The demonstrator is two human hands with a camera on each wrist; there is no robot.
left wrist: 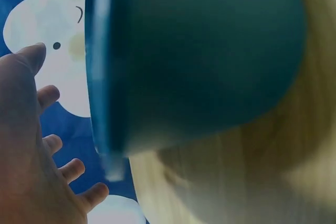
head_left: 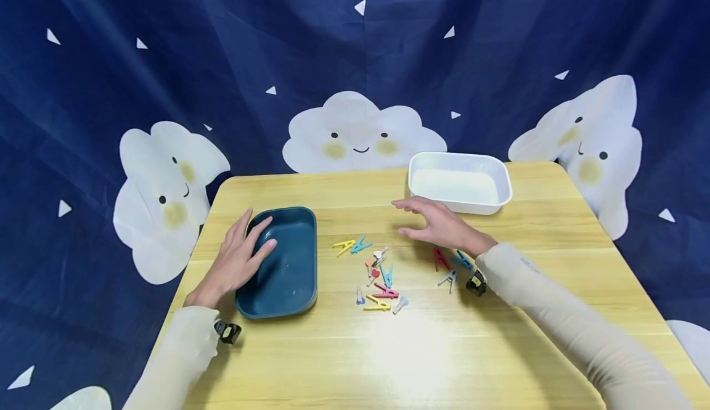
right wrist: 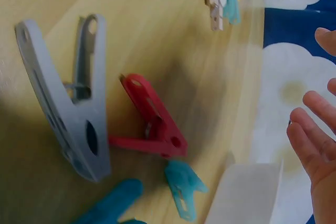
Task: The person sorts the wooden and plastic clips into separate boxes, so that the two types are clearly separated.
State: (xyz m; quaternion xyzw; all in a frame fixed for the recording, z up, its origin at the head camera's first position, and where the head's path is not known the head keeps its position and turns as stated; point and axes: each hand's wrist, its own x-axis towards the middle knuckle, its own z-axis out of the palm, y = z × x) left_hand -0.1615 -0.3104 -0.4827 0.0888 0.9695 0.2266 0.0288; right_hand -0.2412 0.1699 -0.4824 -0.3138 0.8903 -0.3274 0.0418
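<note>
My left hand (head_left: 235, 261) is spread above the left side of a dark teal plastic tub (head_left: 288, 268), fingers apart and holding nothing. In the left wrist view the tub's outer wall (left wrist: 210, 51) fills the middle, beside the extended fingers. Over the table, just in front of the white tub (head_left: 460, 206), my right hand (head_left: 438, 224) hovers with loosely bent fingers and nothing in them. Below its wrist lie a red clothespin (right wrist: 152, 121), a grey clothespin (right wrist: 79, 103) and blue ones (head_left: 463, 261).
Several small clothespins lie mid-table, among them yellow (head_left: 378, 303), pink (head_left: 385, 291) and light blue (head_left: 387, 275) ones, with wooden ones bearing small hearts (head_left: 375, 272). Behind the wooden table (head_left: 310, 360) hangs a navy curtain (head_left: 238, 77) with cloud faces.
</note>
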